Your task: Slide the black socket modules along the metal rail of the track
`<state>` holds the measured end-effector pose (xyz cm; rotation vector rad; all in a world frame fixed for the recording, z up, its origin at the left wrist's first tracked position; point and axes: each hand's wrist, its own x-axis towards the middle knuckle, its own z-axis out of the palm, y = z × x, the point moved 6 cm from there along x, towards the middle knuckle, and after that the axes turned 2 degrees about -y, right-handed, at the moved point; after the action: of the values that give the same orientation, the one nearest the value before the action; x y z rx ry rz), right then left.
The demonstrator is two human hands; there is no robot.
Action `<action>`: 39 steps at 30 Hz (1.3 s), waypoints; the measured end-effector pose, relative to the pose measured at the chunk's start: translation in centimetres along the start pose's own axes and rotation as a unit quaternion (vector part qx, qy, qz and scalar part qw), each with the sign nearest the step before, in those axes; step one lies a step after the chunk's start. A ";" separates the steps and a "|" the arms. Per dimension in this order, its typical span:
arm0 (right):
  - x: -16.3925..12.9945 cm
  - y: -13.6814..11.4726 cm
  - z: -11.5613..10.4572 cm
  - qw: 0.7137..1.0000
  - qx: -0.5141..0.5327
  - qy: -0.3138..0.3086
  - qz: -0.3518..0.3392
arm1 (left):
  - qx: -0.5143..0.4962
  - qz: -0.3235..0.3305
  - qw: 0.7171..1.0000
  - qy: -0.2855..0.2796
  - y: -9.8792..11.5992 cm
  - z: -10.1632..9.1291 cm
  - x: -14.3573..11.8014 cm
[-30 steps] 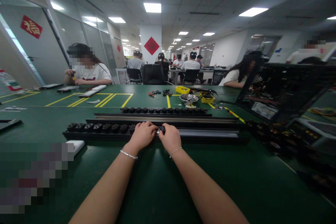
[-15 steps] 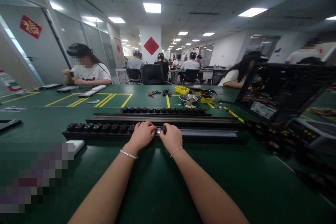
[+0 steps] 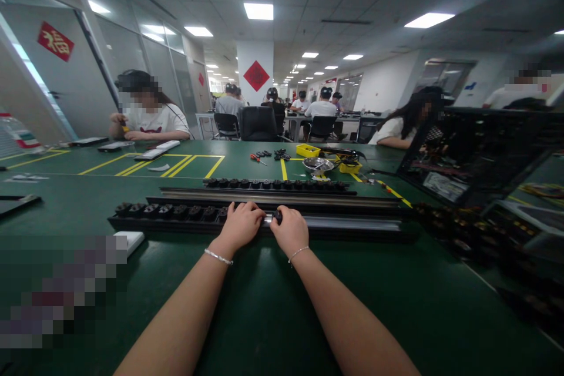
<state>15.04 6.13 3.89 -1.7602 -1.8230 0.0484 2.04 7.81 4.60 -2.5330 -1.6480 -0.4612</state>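
A long black rail lies crosswise on the green table, with a row of round black parts seated along its left half. My right hand is closed on a small black round part just above the rail's middle. Close to its left, my left hand rests over the end of the row, fingers bent and together. Its fingertips meet the rail beside a bright strip; what they grip is hidden. Each wrist wears a light bracelet.
Behind lie a second rail and another row of black parts. Further back are a screwdriver, a metal bowl and a yellow bin. A black open casing stands right. Co-workers sit across the table.
The view has shifted slightly, so the scene sits a little further right. Both hands keep their places on the rail, and the right still holds the round black part.
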 end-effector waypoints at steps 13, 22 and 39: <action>0.2 0.1 0.0 1.000 0.016 -0.011 0.006 | 0.006 -0.006 1.000 -0.007 -0.1 -0.1 -0.1; 0.1 1.3 -0.6 0.999 0.010 -0.013 0.029 | 0.000 -0.006 1.000 -0.003 0.0 0.0 -0.1; 0.1 1.9 -1.1 0.999 -0.006 -0.004 0.038 | -0.001 -0.003 1.000 -0.002 0.0 0.0 -0.1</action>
<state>17.22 6.05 4.00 -1.8409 -1.7650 0.0751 1.99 7.75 4.57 -2.5327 -1.6570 -0.4585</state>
